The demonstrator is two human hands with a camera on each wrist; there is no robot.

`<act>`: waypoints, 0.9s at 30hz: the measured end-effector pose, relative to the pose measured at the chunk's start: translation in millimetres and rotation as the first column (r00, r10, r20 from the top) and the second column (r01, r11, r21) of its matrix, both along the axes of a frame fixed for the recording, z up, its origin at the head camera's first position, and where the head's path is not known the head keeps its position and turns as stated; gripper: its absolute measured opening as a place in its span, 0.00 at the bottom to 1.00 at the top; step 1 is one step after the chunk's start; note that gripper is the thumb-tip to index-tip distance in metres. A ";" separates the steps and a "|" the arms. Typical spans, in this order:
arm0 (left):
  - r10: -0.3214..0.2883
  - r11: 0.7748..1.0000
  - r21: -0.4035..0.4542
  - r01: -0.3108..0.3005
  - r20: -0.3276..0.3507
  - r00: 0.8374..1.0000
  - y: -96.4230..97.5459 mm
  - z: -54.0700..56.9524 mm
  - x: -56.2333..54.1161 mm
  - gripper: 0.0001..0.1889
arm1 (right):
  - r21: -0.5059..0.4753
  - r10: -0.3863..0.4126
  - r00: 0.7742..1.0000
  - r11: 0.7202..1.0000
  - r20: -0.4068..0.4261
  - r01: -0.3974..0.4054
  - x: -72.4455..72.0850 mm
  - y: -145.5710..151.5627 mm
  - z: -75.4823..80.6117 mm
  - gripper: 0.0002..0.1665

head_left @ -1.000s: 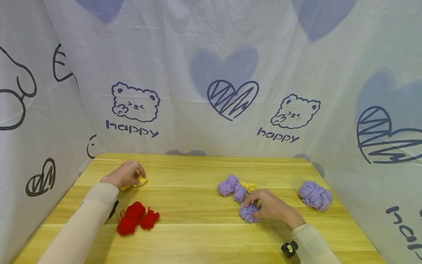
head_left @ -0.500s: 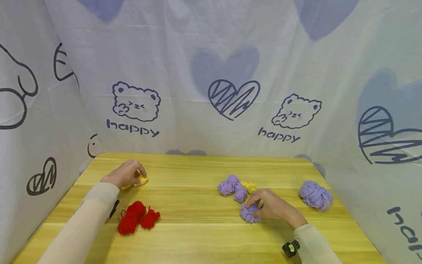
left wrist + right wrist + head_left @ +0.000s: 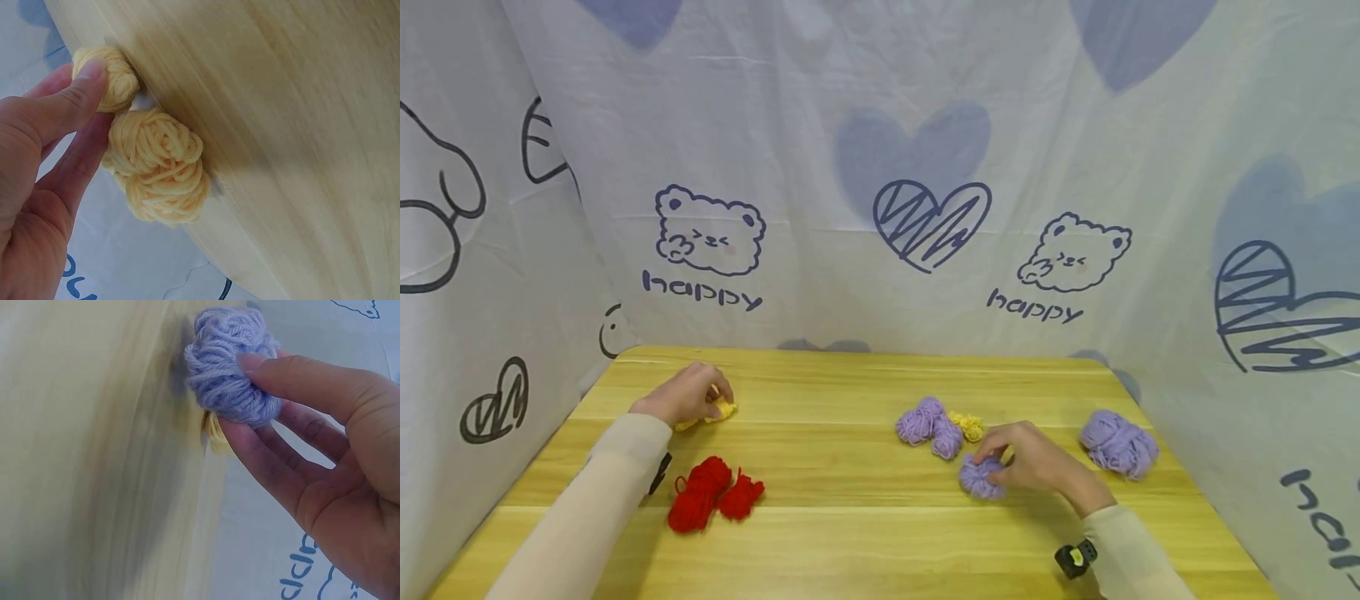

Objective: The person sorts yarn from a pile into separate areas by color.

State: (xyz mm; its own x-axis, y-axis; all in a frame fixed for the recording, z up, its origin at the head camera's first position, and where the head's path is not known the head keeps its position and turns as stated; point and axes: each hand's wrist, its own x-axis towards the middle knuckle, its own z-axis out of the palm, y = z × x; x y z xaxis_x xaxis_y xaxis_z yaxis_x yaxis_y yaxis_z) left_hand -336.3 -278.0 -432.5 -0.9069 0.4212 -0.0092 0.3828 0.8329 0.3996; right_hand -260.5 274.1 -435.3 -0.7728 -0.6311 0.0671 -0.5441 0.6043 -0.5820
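At the table's back left, my left hand (image 3: 687, 393) pinches a small yellow yarn ball (image 3: 119, 81) between thumb and fingers. A larger yellow yarn ball (image 3: 159, 165) lies right beside it in the left wrist view. My right hand (image 3: 1026, 457) holds a small purple yarn ball (image 3: 228, 365), thumb on one side and fingers on the other. Just behind that hand in the head view lie a pair of purple yarn balls (image 3: 929, 427) and a small yellow yarn bundle (image 3: 966, 426). Part of this yellow yarn also shows behind the held ball in the right wrist view.
Two red yarn balls (image 3: 700, 496) lie at the front left, near the left forearm. A large purple yarn ball (image 3: 1118, 444) sits by the table's right edge. Printed white cloth (image 3: 820, 275) hangs behind and at both sides of the wooden table (image 3: 850, 542).
My right hand has shifted slightly right and back with the small purple yarn ball, away from the purple pair. The left hand has stayed on the yellow yarn.
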 end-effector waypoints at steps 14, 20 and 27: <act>0.005 1.000 -0.003 -0.005 0.009 1.000 -1.9 -2.4 -3.4 0.11 | 0.021 -0.089 0.992 0.996 -0.094 0.091 -0.3 35.3 5.0 0.14; 0.007 1.000 -0.006 -0.007 0.010 1.000 -0.3 -1.4 -1.7 0.11 | 0.025 -0.154 0.985 0.987 -0.075 0.156 -0.6 53.6 8.7 0.14; 0.019 1.000 -0.014 -0.019 0.007 1.000 -1.2 -1.3 -3.2 0.11 | 0.027 -0.198 0.971 0.979 -0.131 0.203 -1.3 74.3 5.5 0.14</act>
